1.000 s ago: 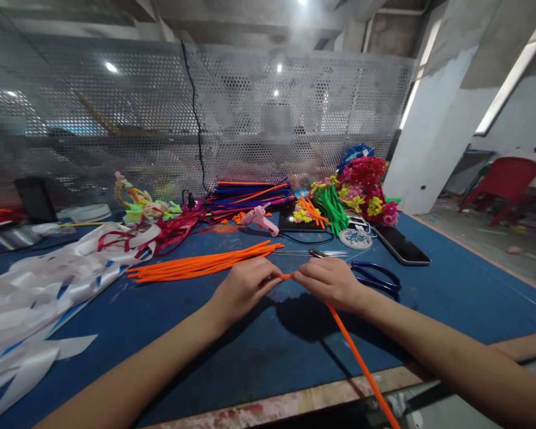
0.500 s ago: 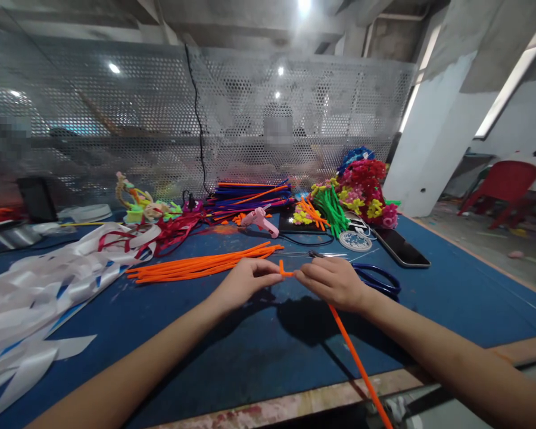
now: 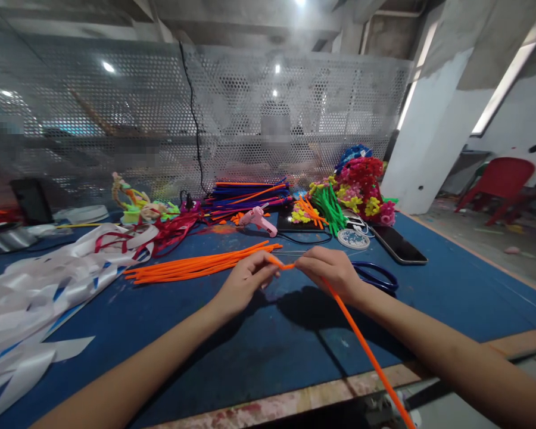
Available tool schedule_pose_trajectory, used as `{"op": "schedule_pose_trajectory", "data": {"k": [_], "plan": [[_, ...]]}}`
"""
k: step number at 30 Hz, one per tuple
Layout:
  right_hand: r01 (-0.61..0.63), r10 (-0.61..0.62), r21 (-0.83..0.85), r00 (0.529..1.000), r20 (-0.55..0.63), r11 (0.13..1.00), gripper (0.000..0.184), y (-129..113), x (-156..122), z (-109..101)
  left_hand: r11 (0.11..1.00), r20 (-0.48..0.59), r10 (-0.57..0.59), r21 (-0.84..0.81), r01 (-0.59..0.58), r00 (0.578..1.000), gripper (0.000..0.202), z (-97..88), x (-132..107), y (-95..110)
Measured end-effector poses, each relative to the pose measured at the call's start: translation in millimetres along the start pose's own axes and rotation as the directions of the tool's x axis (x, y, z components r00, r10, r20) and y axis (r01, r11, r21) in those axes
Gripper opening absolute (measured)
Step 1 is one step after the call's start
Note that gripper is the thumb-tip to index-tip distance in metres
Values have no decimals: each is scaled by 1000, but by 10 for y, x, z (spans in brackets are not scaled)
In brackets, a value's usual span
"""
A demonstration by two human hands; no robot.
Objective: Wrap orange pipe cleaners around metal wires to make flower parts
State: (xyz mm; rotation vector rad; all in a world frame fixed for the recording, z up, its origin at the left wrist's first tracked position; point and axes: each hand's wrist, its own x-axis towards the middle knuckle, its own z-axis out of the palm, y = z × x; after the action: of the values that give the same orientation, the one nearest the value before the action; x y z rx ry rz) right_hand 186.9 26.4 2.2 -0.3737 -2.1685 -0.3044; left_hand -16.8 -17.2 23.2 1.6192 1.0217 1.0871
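My left hand [image 3: 245, 281] and my right hand [image 3: 329, 271] meet above the blue table top [image 3: 259, 351], both pinching the bent end of one long orange pipe cleaner [image 3: 361, 342]. Its free length runs down to the right past the table's front edge. Just behind my hands lies a bundle of orange pipe cleaners [image 3: 196, 265]. Blue-handled scissors [image 3: 377, 275] lie right of my right hand.
White and red ribbons [image 3: 49, 286] cover the left side. At the back are a pink glue gun [image 3: 259, 219], a stack of coloured pipe cleaners [image 3: 248, 192], finished pipe-cleaner flowers [image 3: 361, 185], a phone [image 3: 399, 244] and a perforated metal screen [image 3: 250, 119]. A red chair [image 3: 500, 182] stands at the right.
Both hands have lifted slightly and moved away from me with the orange pipe cleaner; its end is bent between the fingertips. The view has shifted a little.
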Motion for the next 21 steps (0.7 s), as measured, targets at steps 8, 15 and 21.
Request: {"op": "schedule_pose_trajectory", "data": {"k": [8,15,21], "plan": [[100,-99,-75,995,20,992,20,-34,46,-70,993,-28,-78,-93,75,997,44,-4,9,-74],[109,-107,-105,994,23,989,20,-20,35,-56,987,0,-126,-98,126,992,30,-6,10,-25],[129,-128,-96,992,16,987,19,-32,32,-53,969,-31,-128,-218,119,991,42,-13,32,-65]]}}
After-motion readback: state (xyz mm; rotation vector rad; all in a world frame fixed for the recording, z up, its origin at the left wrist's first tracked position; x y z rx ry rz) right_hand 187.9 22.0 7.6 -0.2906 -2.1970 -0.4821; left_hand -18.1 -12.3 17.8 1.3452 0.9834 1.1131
